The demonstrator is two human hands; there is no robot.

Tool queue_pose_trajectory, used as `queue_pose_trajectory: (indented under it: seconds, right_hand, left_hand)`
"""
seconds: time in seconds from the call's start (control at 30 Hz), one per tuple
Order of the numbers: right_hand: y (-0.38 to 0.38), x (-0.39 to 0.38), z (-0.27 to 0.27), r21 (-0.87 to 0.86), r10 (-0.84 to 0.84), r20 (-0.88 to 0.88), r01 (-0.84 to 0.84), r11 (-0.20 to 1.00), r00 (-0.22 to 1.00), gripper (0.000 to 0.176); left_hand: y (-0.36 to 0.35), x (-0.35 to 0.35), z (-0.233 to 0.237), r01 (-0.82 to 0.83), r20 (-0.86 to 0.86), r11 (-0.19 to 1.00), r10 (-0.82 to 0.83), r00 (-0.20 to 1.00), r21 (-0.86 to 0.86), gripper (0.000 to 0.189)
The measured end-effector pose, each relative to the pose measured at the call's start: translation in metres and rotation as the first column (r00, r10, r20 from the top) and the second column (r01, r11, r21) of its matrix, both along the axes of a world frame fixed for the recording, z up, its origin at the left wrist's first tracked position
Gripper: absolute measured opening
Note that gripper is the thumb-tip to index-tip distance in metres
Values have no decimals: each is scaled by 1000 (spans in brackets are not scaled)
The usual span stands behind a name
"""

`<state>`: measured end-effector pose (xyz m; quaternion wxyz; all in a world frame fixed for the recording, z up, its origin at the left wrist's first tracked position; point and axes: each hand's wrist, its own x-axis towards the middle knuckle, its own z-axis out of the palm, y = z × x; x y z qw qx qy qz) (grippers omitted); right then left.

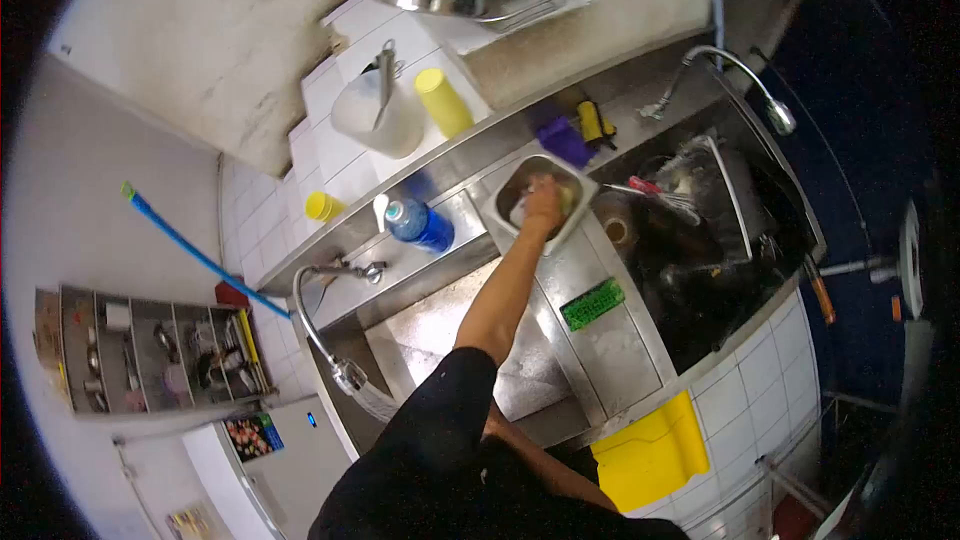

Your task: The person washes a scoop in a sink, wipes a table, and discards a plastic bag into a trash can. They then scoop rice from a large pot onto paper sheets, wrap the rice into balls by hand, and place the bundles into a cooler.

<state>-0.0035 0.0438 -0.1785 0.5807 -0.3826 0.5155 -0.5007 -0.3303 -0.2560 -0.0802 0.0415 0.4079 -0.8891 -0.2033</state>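
My left hand (544, 204) reaches down into a small rectangular metal container (500, 202) on the counter between the two sinks. Its fingers are bent and blurred, close around something I cannot make out; pale and yellowish matter shows beside them. A green scrubbing pad (593, 305) lies on the steel ledge to the right of my forearm. Just behind the container sit a purple cloth (566, 142) and a yellow sponge-like piece (592, 122). My right forearm (550, 465) passes under my left sleeve, which hides the right hand.
Water runs from the left tap (348, 376) at the left sink (540, 380). A blue bottle (425, 228) stands behind it. Dishes and a rack (735, 200) fill the dark right sink. Yellow cups (442, 102) and a white jug (375, 120) stand on the tiled ledge. A yellow cloth (655, 455) hangs in front.
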Motion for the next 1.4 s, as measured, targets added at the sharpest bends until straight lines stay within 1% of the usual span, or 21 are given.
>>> queue_pose_trajectory:
  seconds: [0.07,0.1,0.17,0.23,0.27,0.3,0.33,0.4,0.43,0.5,0.57,0.63,0.7,0.77,0.83,0.93,0.97,1.03,1.13,1.27,1.4]
  right_hand:
    - [-1,-23,40,197,-42,163,9,980,986,48]
    - [-5,-51,93,23,-49,-126,53,998,991,57]
    - [-16,-46,65,346,33,-54,-12,938,998,62]
    - [-27,-54,69,304,41,-122,-2,953,992,63]
    - [-28,-49,61,229,-109,63,91,969,992,66]
    - [-31,-45,56,217,-291,235,242,946,927,56]
    - [-35,-52,75,297,-305,314,212,931,899,50]
    - [-38,-57,72,470,-362,509,100,877,781,40]
    - [-41,-50,46,547,-410,610,14,837,678,38]
    - [-45,-48,60,565,-387,588,-19,825,710,45]
    - [-42,-42,56,551,-418,700,-66,832,580,45]
    - [-47,-43,70,575,-448,667,-27,818,595,39]
    - [-61,-45,58,464,-408,811,-36,885,420,31]
    - [-91,-56,78,501,-468,774,38,864,426,28]
    - [-124,-66,87,413,-387,797,49,909,463,28]
    - [-171,-78,117,368,-342,762,66,927,549,31]
    - [-181,-81,126,364,-341,761,71,929,552,31]
    - [-202,-87,144,322,-301,890,-5,947,343,30]
    - [-224,-85,165,318,-308,930,-15,948,201,31]
    - [-234,-87,211,476,-465,854,14,880,231,29]
    - [-236,-89,208,377,-377,903,38,925,207,21]
  left_hand:
    - [-5,-8,-3,-85,43,987,80,996,139,63]
    - [-1,-6,17,-158,11,973,158,987,169,60]
    - [16,16,84,-184,-186,928,253,949,325,53]
    - [26,52,93,-177,-581,929,344,738,325,44]
    - [28,75,76,-116,-749,923,368,551,367,37]
    - [38,110,88,3,-680,759,580,449,651,36]
    - [51,152,105,159,-534,515,761,368,842,35]
    - [82,205,122,0,-484,493,856,183,870,28]
    - [92,227,125,-205,-536,585,807,248,785,30]
    - [84,266,101,-237,-604,609,791,99,757,32]
    - [51,295,91,-309,-606,569,795,-28,762,34]
    - [13,292,122,-482,-739,628,670,-63,611,40]
    - [-9,278,184,-729,-785,614,595,174,303,45]
    - [-40,266,226,-747,-685,665,555,473,23,48]
    - [-67,250,247,-642,-577,754,467,670,-135,47]
    - [-106,231,239,-404,-346,908,347,872,-108,51]
    - [-112,227,225,-402,-352,909,343,871,-110,51]
    - [-124,213,203,-331,-132,941,320,938,-72,53]
    - [-114,205,202,-341,-150,935,326,934,-93,51]
    - [-105,212,197,-350,-141,919,328,934,-180,45]
    - [-101,214,186,-374,-132,906,353,926,-200,41]
